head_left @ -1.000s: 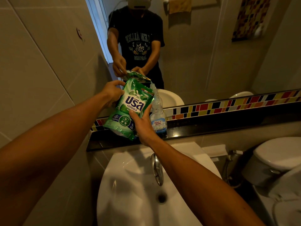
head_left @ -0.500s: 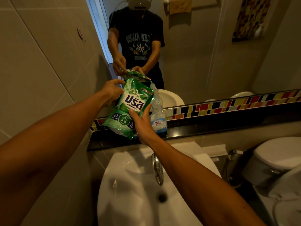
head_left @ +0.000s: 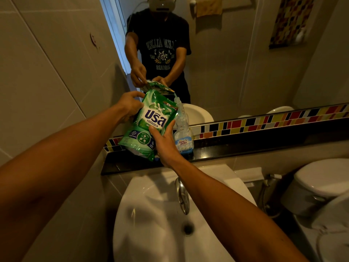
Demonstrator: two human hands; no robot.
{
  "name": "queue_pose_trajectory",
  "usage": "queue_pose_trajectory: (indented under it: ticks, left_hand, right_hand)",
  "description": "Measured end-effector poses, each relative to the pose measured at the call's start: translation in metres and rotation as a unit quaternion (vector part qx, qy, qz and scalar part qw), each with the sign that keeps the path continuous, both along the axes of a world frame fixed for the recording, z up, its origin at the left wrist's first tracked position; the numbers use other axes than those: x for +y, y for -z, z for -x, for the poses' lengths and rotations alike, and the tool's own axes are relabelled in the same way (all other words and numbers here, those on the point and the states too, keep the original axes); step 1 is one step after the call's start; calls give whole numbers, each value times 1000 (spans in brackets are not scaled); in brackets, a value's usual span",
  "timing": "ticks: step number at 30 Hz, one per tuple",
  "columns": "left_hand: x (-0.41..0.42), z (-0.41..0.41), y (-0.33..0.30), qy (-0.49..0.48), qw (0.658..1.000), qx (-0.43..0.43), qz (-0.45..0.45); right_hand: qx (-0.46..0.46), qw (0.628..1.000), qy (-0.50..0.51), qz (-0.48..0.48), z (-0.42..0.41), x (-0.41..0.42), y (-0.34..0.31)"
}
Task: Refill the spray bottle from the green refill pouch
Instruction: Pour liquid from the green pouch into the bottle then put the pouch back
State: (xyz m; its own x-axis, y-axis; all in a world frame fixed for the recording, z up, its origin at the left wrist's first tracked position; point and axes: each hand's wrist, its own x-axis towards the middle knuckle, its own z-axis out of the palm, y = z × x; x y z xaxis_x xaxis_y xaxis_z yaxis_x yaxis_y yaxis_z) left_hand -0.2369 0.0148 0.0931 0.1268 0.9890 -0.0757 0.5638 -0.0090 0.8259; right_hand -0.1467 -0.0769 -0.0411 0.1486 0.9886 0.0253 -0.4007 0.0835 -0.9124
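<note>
I hold the green refill pouch (head_left: 149, 125) tilted to the right above the black ledge (head_left: 236, 148). My left hand (head_left: 130, 106) grips its upper left edge. My right hand (head_left: 163, 140) holds its lower right side from below. The pouch's top corner leans against the neck of the clear spray bottle (head_left: 182, 133), which stands capless on the ledge with a blue label. A thin stream seems to run from the pouch's corner into the bottle's mouth. The bottle's left side is hidden behind the pouch.
A white sink (head_left: 160, 224) with a chrome tap (head_left: 182, 197) lies below the ledge. A toilet (head_left: 321, 186) stands to the right. The mirror (head_left: 245, 53) rises directly behind the bottle, and a tiled wall (head_left: 47, 72) closes in on the left.
The pouch has stayed tipped against the bottle's neck. Both hands have barely shifted.
</note>
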Motion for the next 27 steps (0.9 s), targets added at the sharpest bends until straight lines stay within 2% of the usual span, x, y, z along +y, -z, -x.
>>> queue_pose_trajectory:
  ticks: [27]
  left_hand:
    - [1,0,-4,0,1000,6,-12]
  right_hand:
    - [4,1000,6,-8,3,1,-2]
